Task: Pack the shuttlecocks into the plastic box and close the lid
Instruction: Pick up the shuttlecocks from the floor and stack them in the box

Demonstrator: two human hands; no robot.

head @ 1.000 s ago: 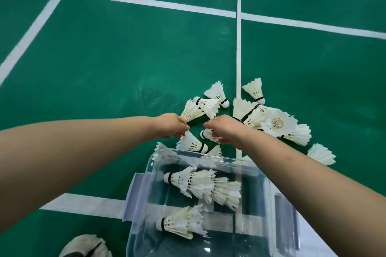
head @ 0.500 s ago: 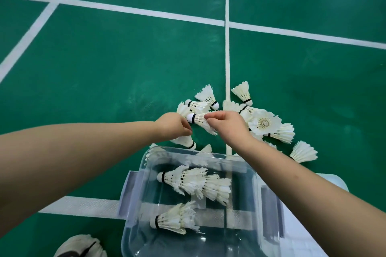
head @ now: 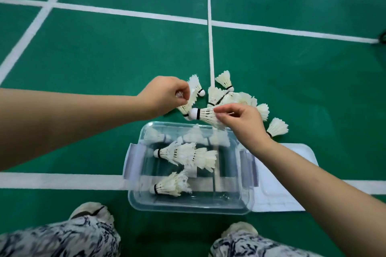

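A clear plastic box (head: 246,204) stands open on the green court floor with several white shuttlecocks (head: 181,153) lying inside. Just beyond its far rim, my right hand (head: 240,123) pinches a white shuttlecock (head: 205,115) by its feathers, cork pointing left. My left hand (head: 165,95) grips another shuttlecock (head: 189,103) at the left edge of a loose pile of several shuttlecocks (head: 225,92) on the floor. One more shuttlecock (head: 277,127) lies to the right of the pile. The box's white lid (head: 292,173) lies flat on the floor against the box's right side.
White court lines (head: 210,27) cross the green floor. My knees in patterned trousers and my two shoes (head: 92,210) sit at the bottom, just in front of the box. A dark object (head: 383,36) shows at the right edge.
My right hand has lifted its shuttlecock from the pile back toward the box's far rim. My left hand has closed on a second shuttlecock. The view has tilted down, revealing knees and lid.
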